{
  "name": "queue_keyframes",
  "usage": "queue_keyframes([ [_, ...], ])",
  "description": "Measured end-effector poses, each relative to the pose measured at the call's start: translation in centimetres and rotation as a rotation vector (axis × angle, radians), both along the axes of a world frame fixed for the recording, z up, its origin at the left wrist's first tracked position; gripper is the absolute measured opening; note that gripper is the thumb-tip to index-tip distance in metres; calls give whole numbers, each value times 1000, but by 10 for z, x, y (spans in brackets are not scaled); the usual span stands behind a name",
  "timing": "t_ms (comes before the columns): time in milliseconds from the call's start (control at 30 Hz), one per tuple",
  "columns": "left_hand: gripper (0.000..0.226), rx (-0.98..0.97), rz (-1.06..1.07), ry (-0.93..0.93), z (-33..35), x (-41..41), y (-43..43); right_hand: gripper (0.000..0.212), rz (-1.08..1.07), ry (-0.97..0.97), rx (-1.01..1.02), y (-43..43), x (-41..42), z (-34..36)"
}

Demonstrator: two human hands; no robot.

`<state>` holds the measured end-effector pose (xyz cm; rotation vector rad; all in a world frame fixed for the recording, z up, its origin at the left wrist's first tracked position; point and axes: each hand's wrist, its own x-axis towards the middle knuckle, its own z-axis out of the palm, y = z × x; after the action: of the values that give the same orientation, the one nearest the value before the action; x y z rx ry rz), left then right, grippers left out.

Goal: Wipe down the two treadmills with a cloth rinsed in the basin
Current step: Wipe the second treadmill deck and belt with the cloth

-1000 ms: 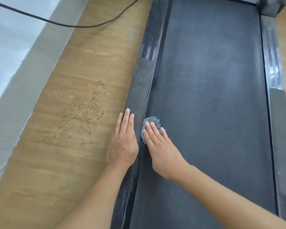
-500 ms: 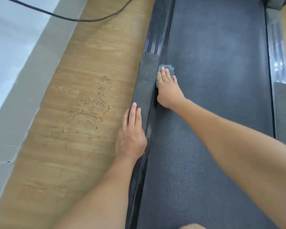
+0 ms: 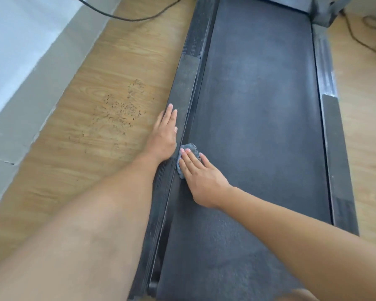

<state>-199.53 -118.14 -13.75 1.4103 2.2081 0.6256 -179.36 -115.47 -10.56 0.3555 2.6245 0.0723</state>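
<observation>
The cloth (image 3: pixel 191 148), a small grey-blue wad, lies on the treadmill belt (image 3: pixel 258 109) hard against the belt's left edge, under the right grip (image 3: pixel 201 177). That grip lies flat on top of it, fingers straight and close together, pressing it down. The cloth shows beyond the fingertips and on the side toward the left side rail (image 3: pixel 188 83).

The left grip (image 3: pixel 164 135) rests palm-down just beside, over the outer edge of that rail and partly above the wooden floor (image 3: pixel 78 170). Its fingers are straight and together, holding nothing. It sits slightly farther up the treadmill than the right grip, near it but apart, with the rail between them. The left forearm crosses and hides the nearer stretch of the rail.

A patch of dark scuff marks (image 3: pixel 119 111) lies on the floor left of the left grip. A black cable (image 3: pixel 128 17) runs across the floor farther up. A grey skirting (image 3: pixel 30 98) borders the floor on the left. The right side rail (image 3: pixel 332 135) runs along the belt's far side.
</observation>
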Motion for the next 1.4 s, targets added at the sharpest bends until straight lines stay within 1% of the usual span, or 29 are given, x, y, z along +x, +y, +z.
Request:
queue_keyframes([
  [67, 64, -130, -136, -132, 17, -15, -21, 74, -20, -9, 8, 14, -4, -2],
  [100, 67, -225, -207, -151, 29, -18, -35, 76, -81, -11, 8, 23, -12, -2],
  [167, 70, -386, -346, -83, 51, -21, -70, 81, -247, 28, -47, 42, -42, 0],
  [200, 70, -420, -402, -35, 61, -16, -92, 82, -326, 46, -84, 51, -57, 1],
  [267, 71, -411, -455, 17, 62, 6, -136, 83, -414, 72, -107, 64, -78, 1],
  [333, 71, -356, -412, -36, 51, 36, -167, 85, -441, 76, -157, 63, -78, 0],
  [367, 71, -301, -364, -21, 39, 50, -176, 88, -435, 93, -176, 58, -71, -3],
  [433, 70, -223, -293, 119, 19, 62, -180, 92, -395, 127, -171, 39, -54, -6],
  [467, 70, -204, -300, 172, 15, 63, -180, 94, -367, 124, -175, 24, -44, -7],
  [533, 69, -218, -329, 233, 17, 62, -179, 95, -313, 101, -177, -15, -20, -6],
  [600, 67, -251, -309, 233, 25, 64, -179, 95, -274, 37, -213, -63, 7, 2],
  [667, 64, -240, -263, 191, 28, 72, -177, 94, -194, -35, -234, -106, 35, 14],
  [733, 61, -213, -202, 81, 26, 79, -178, 92, -95, -104, -225, -135, 56, 22],
  [800, 57, -126, -100, -95, 24, 77, -174, 88, -28, -144, -143, -137, 60, 25],
  [867, 56, -64, 10, -245, 24, 71, -170, 82, -48, -132, -63, -114, 43, 24],
  [900, 59, -72, 27, -265, 26, 70, -169, 80, -94, -128, -43, -96, 28, 22],
  [1033, 75, -134, -18, -229, 23, 70, -170, 76, -290, -88, -49, -16, -35, 14],
  [1100, 81, -164, -39, -212, 23, 69, -171, 79, -357, -64, -103, -4, -46, 12],
  [1200, 86, -228, -94, -179, 29, 66, -168, 93, -428, 54, -225, -45, -22, 2],
  [1267, 87, -274, -129, -145, 35, 65, -164, 101, -400, 112, -271, -91, 9, -4],
  [1333, 85, -310, -142, -130, 40, 64, -161, 105, -346, 98, -319, -137, 41, 0],
  [1400, 84, -332, -137, -114, 43, 64, -159, 104, -276, 47, -364, -180, 67, 10],
])
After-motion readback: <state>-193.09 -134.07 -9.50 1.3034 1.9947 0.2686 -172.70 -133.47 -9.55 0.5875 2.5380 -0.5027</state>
